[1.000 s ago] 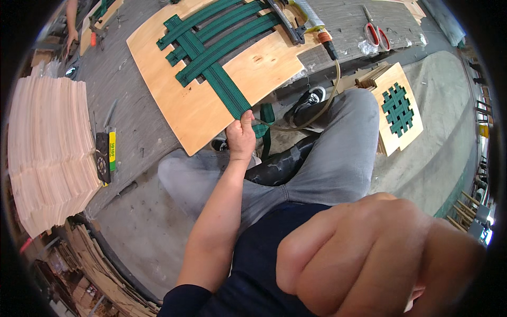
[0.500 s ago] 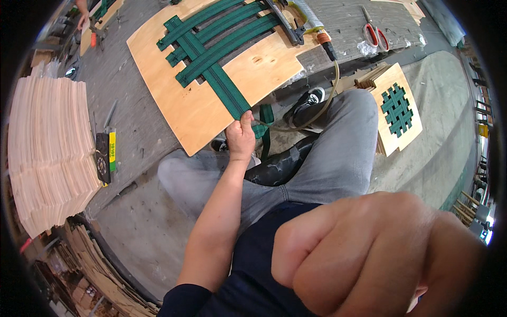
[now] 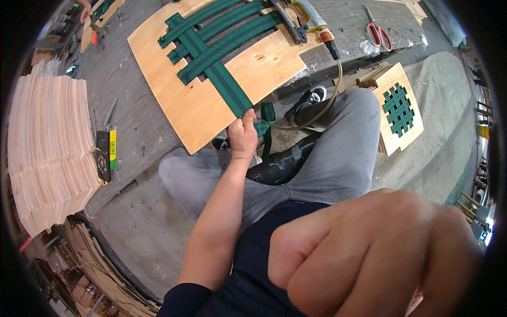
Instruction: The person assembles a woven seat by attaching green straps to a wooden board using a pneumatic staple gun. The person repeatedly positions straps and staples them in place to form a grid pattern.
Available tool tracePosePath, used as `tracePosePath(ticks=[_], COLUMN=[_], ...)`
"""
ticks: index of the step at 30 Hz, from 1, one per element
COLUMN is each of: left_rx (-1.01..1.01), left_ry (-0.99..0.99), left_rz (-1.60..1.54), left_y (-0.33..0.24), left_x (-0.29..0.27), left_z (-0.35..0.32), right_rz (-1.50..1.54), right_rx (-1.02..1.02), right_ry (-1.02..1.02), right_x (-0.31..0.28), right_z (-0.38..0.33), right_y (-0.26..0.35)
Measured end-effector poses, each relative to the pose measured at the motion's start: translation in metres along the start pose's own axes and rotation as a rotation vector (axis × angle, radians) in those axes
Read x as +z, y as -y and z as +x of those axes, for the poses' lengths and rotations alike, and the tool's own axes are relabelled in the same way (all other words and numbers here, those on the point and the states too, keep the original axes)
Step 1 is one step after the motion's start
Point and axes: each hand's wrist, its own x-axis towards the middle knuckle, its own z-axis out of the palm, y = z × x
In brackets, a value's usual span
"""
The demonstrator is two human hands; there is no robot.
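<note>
A pale plywood panel (image 3: 199, 119) with cutouts lies on the workbench, overhanging its near edge. Green webbing straps (image 3: 231, 48) run across its opening, and one crossing strap (image 3: 231, 91) is woven through them toward me. My left hand (image 3: 243, 138) is closed on that strap at the panel's near edge, thumb on top. The strap's loose length (image 3: 267, 129) hangs below the panel. Close to the camera, my right hand (image 3: 364, 248) is raised with fingers curled tight; whatever lies inside them is hidden. On the panel's far right rests a staple gun (image 3: 288, 22), joined to an air hose (image 3: 338, 87).
Red-handled scissors (image 3: 374, 35) lie on the bench (image 3: 138, 113) at right. Stacked plywood sheets (image 3: 50, 148) and a yellow-green box (image 3: 112, 149) stand left. Finished woven panels (image 3: 390, 134) lean beside my right knee. Another person's hand (image 3: 84, 13) shows far left.
The panel and my left hand sit very slightly farther right in the picture. My right fist has shifted slightly left. The left hand's hold on the strap is unchanged.
</note>
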Motion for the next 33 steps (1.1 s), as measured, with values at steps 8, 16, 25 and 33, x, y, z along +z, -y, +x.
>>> tracePosePath(ticks=[8, 16, 25, 33], left_rx=[0.015, -0.014, -0.032, -0.032], left_ry=[-0.022, 0.019, 0.027, 0.013], left_rz=[-0.011, 0.02, 0.051, 0.091], left_y=[0.005, -0.005, -0.004, -0.005], left_x=[0.002, 0.0, -0.002, -0.004], left_z=[0.001, 0.001, -0.002, -0.001], right_rz=[-0.008, 0.008, 0.059, 0.223], right_rx=[0.017, 0.017, 0.077, 0.031], right_ry=[0.006, 0.008, -0.016, -0.292], right_x=[0.0, 0.0, -0.008, 0.009], right_z=[0.0, 0.001, 0.007, -0.015], right_y=[0.002, 0.0, -0.008, -0.029])
